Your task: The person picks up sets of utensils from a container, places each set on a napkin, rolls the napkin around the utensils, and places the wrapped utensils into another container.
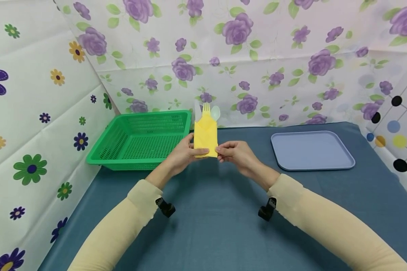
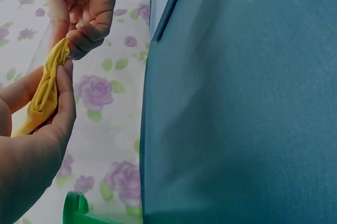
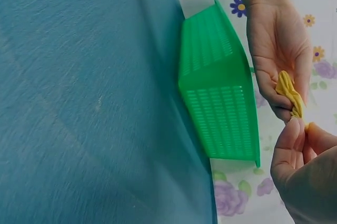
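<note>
A folded yellow napkin pouch [image 1: 205, 136] is held upright above the table between both hands. Out of its top stick a whitish knife [image 1: 198, 111], a yellow fork [image 1: 206, 109] and a pale spoon [image 1: 215, 112]. My left hand [image 1: 186, 151] grips the pouch's left side, thumb across its lower front. At the lower right corner my right hand [image 1: 236, 154] pinches the edge between thumb and fingers. In the left wrist view the folded bottom of the napkin [image 2: 46, 90] shows between the hands. The cutlery's lower parts are hidden inside the pouch.
A green plastic basket [image 1: 146, 164] stands at the back left, behind the left forearm. The grey-blue tray [image 1: 312, 150] lies at the back right. Blue cloth [image 1: 220, 226] covers the table, and flowered sheets [image 1: 217, 49] hang behind and at the left.
</note>
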A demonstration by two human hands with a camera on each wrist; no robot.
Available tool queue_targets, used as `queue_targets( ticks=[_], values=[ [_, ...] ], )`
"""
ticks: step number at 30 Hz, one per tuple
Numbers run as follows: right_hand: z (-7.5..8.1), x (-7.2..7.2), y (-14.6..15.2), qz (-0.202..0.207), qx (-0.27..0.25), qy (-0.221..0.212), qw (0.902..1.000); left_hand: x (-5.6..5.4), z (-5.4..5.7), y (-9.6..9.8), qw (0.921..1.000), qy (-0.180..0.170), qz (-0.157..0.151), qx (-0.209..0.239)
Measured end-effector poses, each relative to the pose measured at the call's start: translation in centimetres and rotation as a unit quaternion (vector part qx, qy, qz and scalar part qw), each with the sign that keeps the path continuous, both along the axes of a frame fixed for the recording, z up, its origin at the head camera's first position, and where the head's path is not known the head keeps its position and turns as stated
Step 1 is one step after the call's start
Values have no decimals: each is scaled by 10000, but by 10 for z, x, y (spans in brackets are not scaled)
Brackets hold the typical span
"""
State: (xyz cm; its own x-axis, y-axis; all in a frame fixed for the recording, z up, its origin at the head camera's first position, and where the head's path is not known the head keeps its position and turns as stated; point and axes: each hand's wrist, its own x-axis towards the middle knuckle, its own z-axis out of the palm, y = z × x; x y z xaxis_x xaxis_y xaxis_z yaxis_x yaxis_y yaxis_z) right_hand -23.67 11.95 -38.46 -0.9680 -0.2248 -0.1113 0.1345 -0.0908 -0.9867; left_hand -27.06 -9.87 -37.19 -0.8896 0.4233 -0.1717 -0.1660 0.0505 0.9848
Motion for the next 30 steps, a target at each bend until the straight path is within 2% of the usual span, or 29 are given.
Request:
queue_targets(
  ticks=[14,20,27,30],
  values=[
    [3,-13,-26,-64,-178,-144,9997,-10,9,-24,9998,-168,79,-79],
    [4,-18,-38,42,-216,-153,9996,-13,13,-37,9995,-246,144,-139],
    [6,-25,-44,97,-221,-190,9995,-16,17,-44,9989,-225,275,-290],
    [4,-27,-47,69,-229,-222,9995,-19,17,-46,9990,-214,217,-312]
  ],
)
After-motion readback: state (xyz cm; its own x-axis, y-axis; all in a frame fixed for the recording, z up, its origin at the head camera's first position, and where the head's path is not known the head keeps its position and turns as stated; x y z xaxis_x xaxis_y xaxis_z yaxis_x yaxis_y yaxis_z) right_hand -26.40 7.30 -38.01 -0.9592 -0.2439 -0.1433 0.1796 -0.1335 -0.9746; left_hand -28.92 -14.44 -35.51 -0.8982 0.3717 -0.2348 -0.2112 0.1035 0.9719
